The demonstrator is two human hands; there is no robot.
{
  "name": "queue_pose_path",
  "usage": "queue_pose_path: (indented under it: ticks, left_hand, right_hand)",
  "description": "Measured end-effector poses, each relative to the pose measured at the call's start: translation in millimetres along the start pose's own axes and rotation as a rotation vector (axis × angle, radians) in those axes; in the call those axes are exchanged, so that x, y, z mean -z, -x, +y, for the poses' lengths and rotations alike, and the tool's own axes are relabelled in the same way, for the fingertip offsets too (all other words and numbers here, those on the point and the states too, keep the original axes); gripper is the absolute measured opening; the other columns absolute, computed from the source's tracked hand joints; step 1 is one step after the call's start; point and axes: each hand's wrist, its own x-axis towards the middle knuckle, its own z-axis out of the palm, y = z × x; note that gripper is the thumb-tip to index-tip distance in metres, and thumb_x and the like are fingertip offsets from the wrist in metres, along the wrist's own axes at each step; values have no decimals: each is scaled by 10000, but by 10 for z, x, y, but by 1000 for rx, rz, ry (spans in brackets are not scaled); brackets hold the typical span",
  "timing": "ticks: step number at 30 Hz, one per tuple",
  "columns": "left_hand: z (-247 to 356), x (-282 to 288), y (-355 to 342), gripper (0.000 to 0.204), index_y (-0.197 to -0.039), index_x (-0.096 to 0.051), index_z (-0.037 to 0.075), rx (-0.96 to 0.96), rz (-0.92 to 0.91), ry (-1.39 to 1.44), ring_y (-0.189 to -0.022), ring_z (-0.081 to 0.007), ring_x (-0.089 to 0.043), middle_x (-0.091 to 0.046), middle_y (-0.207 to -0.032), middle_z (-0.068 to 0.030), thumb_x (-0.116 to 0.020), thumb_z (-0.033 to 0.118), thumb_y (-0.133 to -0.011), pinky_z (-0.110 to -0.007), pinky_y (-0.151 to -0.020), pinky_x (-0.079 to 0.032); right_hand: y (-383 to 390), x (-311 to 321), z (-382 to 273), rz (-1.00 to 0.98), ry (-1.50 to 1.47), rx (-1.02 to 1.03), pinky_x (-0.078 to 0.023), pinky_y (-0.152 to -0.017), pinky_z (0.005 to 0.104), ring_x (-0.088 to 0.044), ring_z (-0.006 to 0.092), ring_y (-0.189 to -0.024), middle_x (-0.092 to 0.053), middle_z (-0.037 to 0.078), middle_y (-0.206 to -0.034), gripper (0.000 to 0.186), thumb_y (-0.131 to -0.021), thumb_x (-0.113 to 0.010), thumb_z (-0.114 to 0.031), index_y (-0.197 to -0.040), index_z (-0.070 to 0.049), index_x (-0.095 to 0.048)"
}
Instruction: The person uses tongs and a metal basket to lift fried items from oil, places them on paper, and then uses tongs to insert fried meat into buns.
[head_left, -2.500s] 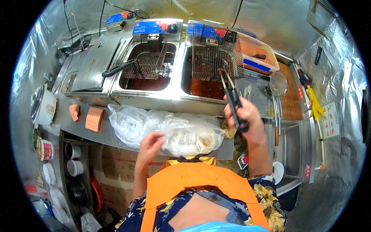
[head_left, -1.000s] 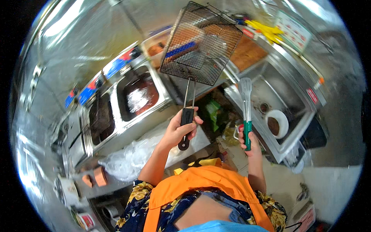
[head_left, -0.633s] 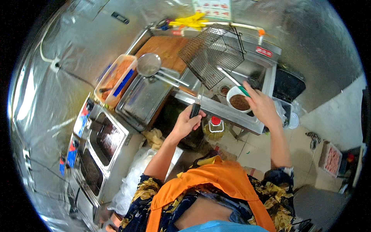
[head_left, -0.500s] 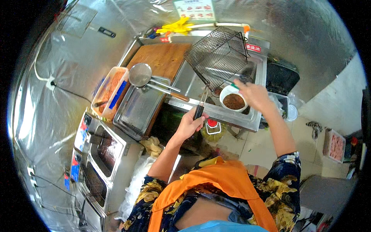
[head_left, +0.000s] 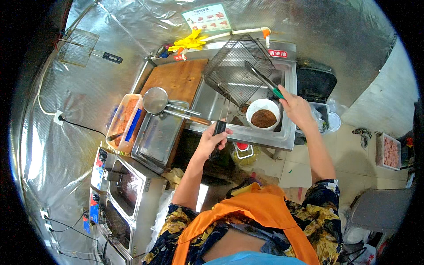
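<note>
My left hand (head_left: 212, 140) is closed round the black handle of a wire fry basket (head_left: 234, 73). The basket is held tilted over the steel sink (head_left: 289, 92). My right hand (head_left: 297, 108) grips metal tongs (head_left: 263, 79) with a green grip, at the sink's right side. The tongs' far end overlaps the basket's right part; whether it touches the mesh I cannot tell. Below the tongs, a white bowl (head_left: 263, 102) with brown, crumbly contents (head_left: 263, 118) sits in the sink's near right part.
Left of the sink are a wooden board (head_left: 176, 79), a steel tray (head_left: 154, 137), two long-handled strainers (head_left: 155, 100) and a plastic tub (head_left: 125, 119) of orange-red food. A deep fryer (head_left: 126, 185) stands near left. Yellow gloves (head_left: 187, 40) lie by the back pipe.
My right hand has moved slightly downward in the view, and the tongs now point up and left across the basket's right part. The left hand still holds the basket, its handle more upright.
</note>
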Motion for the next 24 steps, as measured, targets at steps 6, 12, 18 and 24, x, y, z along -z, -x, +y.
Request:
queue_pose_path:
  ticks: [6, 12, 18, 24]
  left_hand:
    - [12, 92, 69, 469, -1336, -390, -19, 49, -118, 327, -542, -95, -473, -608, -966, -139, -519, 30, -888, -233, -452, -397]
    - [-5, 146, 110, 517, -1358, -370, -21, 58, -125, 474, -536, -87, -459, -610, -967, -144, -564, 73, -888, -218, -433, -373]
    - [8, 11, 58, 543, -1355, -370, -31, 86, -172, 467, -496, -64, -421, -611, -941, -99, -597, 91, -877, -203, -406, -338]
    - [-57, 59, 27, 552, -1379, -350, -26, 78, -117, 513, -490, -72, -424, -621, -915, -92, -576, 66, -884, -218, -417, -353]
  right_hand:
    - [-158, -93, -646, 154, -12, 8, -494, -610, 474, -630, 364, -710, -637, 170, -857, 453, -927, -512, -247, -1365, -185, -413]
    - [-64, -189, -712, -23, -21, 176, -497, -599, 468, -628, 369, -696, -637, 185, -833, 479, -915, -534, -238, -1368, -152, -406]
    - [-202, -75, -818, 70, -229, 19, -467, -617, 479, -611, 400, -726, -622, 227, -765, 446, -906, -547, -199, -1330, -90, -459]
    - [-151, -297, -690, 114, -223, 17, -486, -665, 507, -626, 405, -708, -635, 229, -757, 466, -926, -509, -261, -1362, -125, -414]
